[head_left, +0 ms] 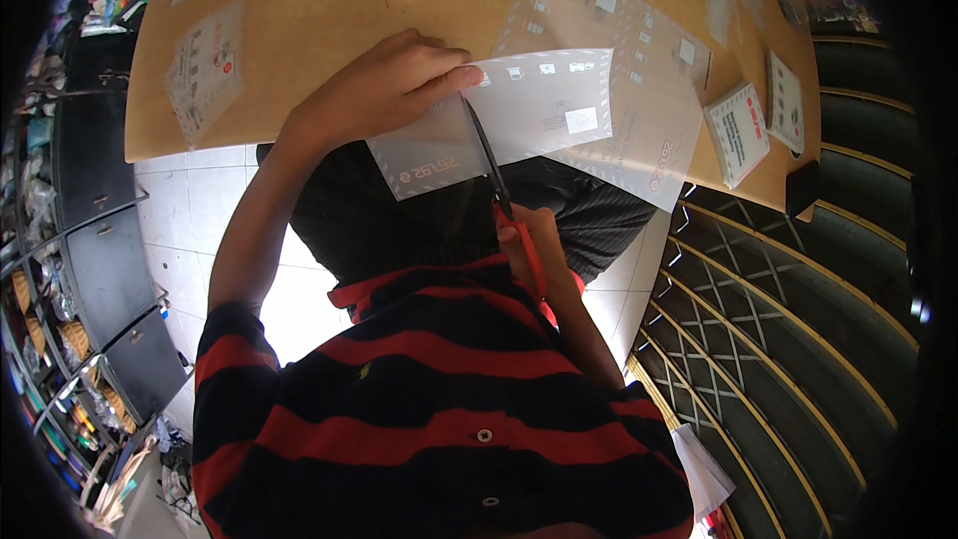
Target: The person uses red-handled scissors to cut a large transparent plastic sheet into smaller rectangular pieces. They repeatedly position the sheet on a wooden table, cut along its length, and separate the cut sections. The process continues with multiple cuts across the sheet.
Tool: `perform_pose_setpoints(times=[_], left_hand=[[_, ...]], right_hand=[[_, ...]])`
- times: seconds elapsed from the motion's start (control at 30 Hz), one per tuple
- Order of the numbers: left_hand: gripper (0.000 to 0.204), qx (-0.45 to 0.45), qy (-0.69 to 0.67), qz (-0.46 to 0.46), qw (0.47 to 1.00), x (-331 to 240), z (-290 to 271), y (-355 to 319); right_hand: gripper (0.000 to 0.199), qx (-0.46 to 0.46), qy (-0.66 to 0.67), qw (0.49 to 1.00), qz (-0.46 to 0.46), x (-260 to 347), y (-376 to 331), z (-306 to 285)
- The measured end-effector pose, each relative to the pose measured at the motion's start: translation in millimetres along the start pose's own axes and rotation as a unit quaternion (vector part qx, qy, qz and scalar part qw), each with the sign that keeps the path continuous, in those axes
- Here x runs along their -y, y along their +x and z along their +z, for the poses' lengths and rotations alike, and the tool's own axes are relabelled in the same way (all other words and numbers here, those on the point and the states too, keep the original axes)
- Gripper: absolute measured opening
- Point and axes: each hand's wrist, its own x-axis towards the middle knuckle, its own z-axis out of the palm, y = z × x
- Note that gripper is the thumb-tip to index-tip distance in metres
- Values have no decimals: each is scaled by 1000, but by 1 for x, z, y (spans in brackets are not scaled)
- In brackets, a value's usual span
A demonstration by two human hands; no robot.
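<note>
Striped shirt lies nearest, above it the right hand fingers grip red scissors halfway through a plastic sheet that left hand fingers pinch near the tabletop edge.

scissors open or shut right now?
Open. The scissors' dark blades spread apart up across the translucent sheet, which the left hand holds; the right hand grips the red handles.

right hand: mostly covered by the red scissors handles
sheet: near-left corner under the left hand
table: far edge cut off
packets: print too small to make out
</note>
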Motion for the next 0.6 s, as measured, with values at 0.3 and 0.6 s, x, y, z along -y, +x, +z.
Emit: perform_pose_setpoints(times=[0.3,0.6], left_hand=[[15,-14,-78,-34,996,22,-5,-13],[15,-6,-140,-40,989,13,-8,-9]], right_hand=[[28,-5,4,1000,-4,-1,1,3],[28,3,-15,1000,-19,8,4,-4]])
